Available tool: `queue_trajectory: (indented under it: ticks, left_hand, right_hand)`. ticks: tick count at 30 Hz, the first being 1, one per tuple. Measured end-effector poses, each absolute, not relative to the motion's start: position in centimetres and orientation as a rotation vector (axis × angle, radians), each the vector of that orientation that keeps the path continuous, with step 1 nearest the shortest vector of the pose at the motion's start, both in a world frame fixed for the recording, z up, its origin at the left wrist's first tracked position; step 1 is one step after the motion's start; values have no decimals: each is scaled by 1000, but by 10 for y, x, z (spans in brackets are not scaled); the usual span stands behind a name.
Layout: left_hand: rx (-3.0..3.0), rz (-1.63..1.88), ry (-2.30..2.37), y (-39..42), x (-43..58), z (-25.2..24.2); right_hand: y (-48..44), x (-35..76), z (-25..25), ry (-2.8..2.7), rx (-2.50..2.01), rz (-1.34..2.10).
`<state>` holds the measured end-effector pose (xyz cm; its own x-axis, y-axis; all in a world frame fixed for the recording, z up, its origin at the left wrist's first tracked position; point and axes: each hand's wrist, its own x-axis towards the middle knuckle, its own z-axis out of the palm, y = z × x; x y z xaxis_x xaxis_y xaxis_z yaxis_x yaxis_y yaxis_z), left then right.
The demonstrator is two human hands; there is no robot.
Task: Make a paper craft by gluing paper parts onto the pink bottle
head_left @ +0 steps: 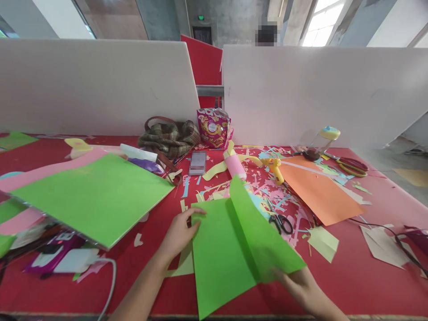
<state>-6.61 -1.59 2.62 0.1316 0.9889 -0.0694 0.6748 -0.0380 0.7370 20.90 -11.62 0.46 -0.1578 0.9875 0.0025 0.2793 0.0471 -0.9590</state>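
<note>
A green paper sheet (227, 249) lies in front of me on the red table (351, 285), its right part folded up and over toward the left. My left hand (180, 232) pinches the sheet's upper left corner, fingers closed on the edge. My right hand (301, 285) holds the lifted flap at its lower right corner, mostly hidden under the paper. Small black scissors (279, 219) lie just right of the sheet among paper scraps.
A stack of green and pink sheets (96, 196) lies at left. An orange sheet (314, 189), a yellow glue gun (276, 169), a pink roll (234, 165), red-handled scissors (351, 165), a plaid bag (169, 138) and a snack bag (214, 127) stand behind. White partition boards (317, 93) close off the back.
</note>
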Motion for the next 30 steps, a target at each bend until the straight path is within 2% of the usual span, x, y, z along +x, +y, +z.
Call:
queue_trajectory:
  ticks: [4, 8, 13, 18, 23, 30]
  left_hand:
    - [1746, 776, 1473, -19, -59, 29]
    - [1602, 883, 1336, -26, -51, 39]
    - [1530, 994, 1373, -35, -47, 47]
    - [1606, 944, 1307, -32, -55, 47]
    - [1734, 1301, 1292, -17, -64, 73]
    - [2569, 973, 1240, -6, -28, 123]
  right_hand:
    - [-98, 206, 26, -1905, -959, 1229]
    - [-58, 189, 26, -1515, -1330, 1014]
    - [-15, 175, 38, -1371, -1291, 1111]
    - [6, 173, 73, -1572, -1408, 892]
    - [11, 170, 110, -1869, -1278, 541]
    - [-3, 150, 135, -2336, -1086, 122]
